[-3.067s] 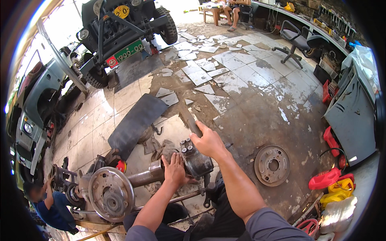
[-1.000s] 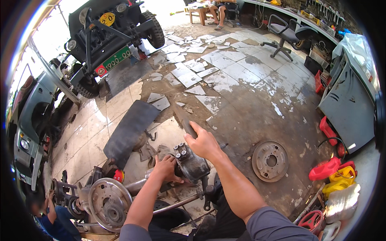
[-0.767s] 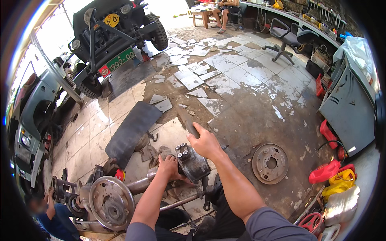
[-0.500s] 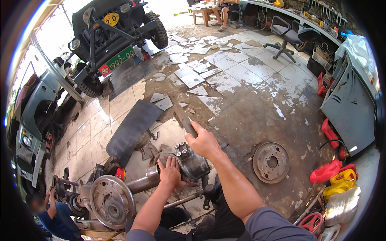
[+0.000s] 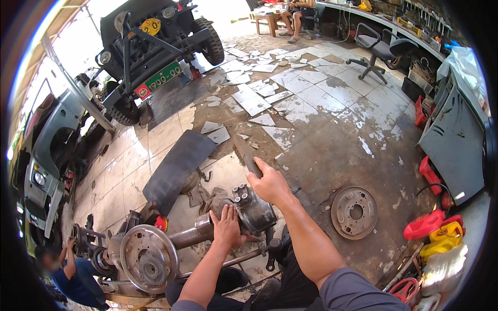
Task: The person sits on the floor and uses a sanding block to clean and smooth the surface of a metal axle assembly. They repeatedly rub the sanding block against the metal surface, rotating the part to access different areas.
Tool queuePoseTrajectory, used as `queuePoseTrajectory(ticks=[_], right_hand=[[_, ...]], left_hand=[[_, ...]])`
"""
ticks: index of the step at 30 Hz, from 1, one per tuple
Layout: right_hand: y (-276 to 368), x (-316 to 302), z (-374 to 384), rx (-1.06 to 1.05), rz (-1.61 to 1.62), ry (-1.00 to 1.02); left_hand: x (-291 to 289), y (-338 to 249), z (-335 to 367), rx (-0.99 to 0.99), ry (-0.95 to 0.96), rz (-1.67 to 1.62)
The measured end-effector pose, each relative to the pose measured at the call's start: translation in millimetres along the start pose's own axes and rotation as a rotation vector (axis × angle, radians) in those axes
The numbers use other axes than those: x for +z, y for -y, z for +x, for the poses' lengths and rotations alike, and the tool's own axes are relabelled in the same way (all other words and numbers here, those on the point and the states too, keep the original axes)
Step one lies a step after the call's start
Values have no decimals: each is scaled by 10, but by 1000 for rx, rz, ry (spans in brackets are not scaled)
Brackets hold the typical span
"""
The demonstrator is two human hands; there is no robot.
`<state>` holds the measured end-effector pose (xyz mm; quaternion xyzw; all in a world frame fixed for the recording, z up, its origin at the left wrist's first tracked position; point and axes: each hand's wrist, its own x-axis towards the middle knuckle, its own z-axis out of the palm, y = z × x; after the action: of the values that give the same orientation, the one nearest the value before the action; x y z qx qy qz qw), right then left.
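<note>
A long axle assembly lies in front of me, its metal tube running from lower left toward the middle. At its near end sits a greasy steering knuckle housing with several bolt heads on top. My left hand lies on the joint between tube and housing, fingers stretched out. My right hand is closed around a wire brush with a wooden back, held above the housing; its bristles face left. A crumpled grey rag lies just behind the housing. A round metal wheel hub plate stands on the axle at left.
A round brake backing plate lies on the floor at right. A black mat and broken tiles lie ahead. Red and yellow containers stand at right. Another person crouches at lower left; a dark jeep stands beyond.
The whole view has shifted slightly, so things appear a little farther right and lower. Both hands stay at nearly the same places, the right one still holding the wire brush.
</note>
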<state>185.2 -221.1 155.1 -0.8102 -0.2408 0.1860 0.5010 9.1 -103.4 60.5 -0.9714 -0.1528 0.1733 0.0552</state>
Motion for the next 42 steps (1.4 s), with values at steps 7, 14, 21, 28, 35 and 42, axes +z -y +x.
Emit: queuePoseTrajectory(ticks=[7,14,21,28,35,42], right_hand=[[94,-40,-64,60,-38,22],[-23,-19,25,26,-23,-18],[53,-5,-15,31,-30,7],[49,-41,-3,40,-33,6],[93,-34,-42,44,-29,15],[-2,-36,6,25,-17,-6]], left_hand=[[-155,-27,253,-68,165,60],[-12,-36,-40,2,25,51],[-207,-13,218,-69,148,64],[109,-100,-17,-38,-7,146],[-161,-23,158,-50,156,81],[3,-40,-54,-8,46,-10]])
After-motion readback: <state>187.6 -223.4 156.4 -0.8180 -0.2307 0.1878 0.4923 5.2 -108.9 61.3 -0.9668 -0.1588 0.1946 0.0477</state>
